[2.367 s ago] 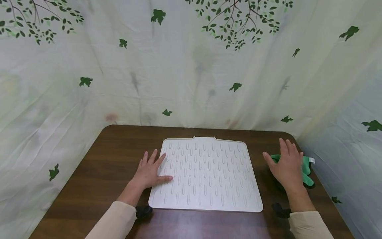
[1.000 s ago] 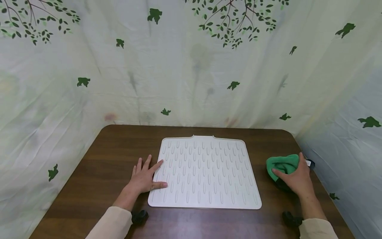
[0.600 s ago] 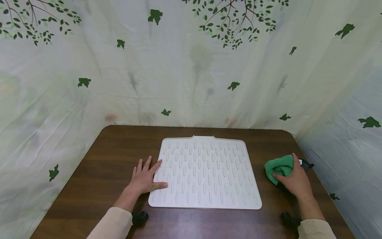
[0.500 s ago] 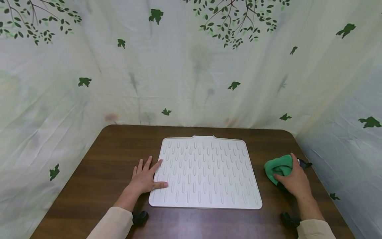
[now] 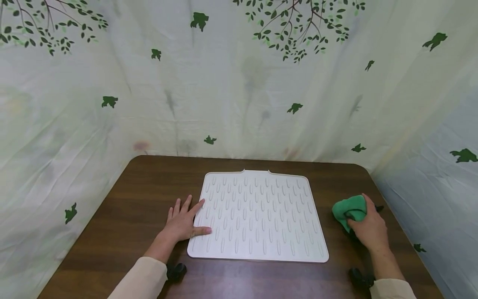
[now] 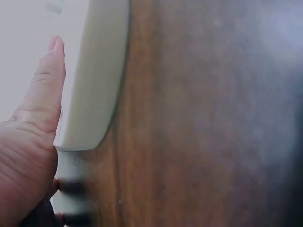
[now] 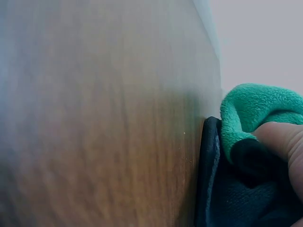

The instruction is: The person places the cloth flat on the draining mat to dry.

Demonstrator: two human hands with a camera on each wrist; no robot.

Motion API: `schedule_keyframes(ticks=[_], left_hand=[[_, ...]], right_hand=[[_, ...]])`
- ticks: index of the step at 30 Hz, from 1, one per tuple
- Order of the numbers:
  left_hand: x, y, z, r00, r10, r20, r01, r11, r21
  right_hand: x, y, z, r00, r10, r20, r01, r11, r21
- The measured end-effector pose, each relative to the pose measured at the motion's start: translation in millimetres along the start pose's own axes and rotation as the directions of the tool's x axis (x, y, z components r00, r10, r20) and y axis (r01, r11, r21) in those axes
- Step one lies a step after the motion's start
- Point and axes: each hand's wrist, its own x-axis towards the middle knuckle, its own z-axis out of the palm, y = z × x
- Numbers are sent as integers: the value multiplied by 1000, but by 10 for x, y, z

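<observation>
— What has just changed?
— Your right hand (image 5: 373, 228) has gone from hanging spread over the green cloth (image 5: 349, 207) to gripping it, its fingers and thumb curled into the folds. A second ago a white tag showed just to the right of that hand; now it is out of sight, and less of the dark end (image 5: 379, 208) pokes out there.
— What does that mean for the work?
— The cloth looks firmly held, to judge by the bunching. Whether it touches what lies beneath your hand, you cannot tell.
— And your left?
— Your left hand (image 5: 178, 226) stays put, fingers fanned and grasping nothing, its thumb lying on the white ridged board (image 5: 257, 218). The board reaches away to the right of that hand, well apart from the cloth.
— The surface and the room?
— Under both hands you have a dark wood-grain surface (image 5: 149, 182), shinier on your near side. Beyond them hangs a pale curtain (image 5: 239, 83) printed with leafy branches (image 5: 295, 25); it also runs along to the right of your right hand.
</observation>
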Motion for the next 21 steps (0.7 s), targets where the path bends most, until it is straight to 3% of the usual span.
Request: schedule_keyframes(ticks=[9, 21], left_hand=[[-10, 13, -15, 1000, -1, 5, 2, 1000, -25], [-29, 37, -42, 1000, -4, 12, 4, 1000, -19]], right_hand=[[-50, -46, -13, 992, 74, -104, -62, 991, 118], [-118, -262, -92, 955, 69, -290, 5, 969, 248]])
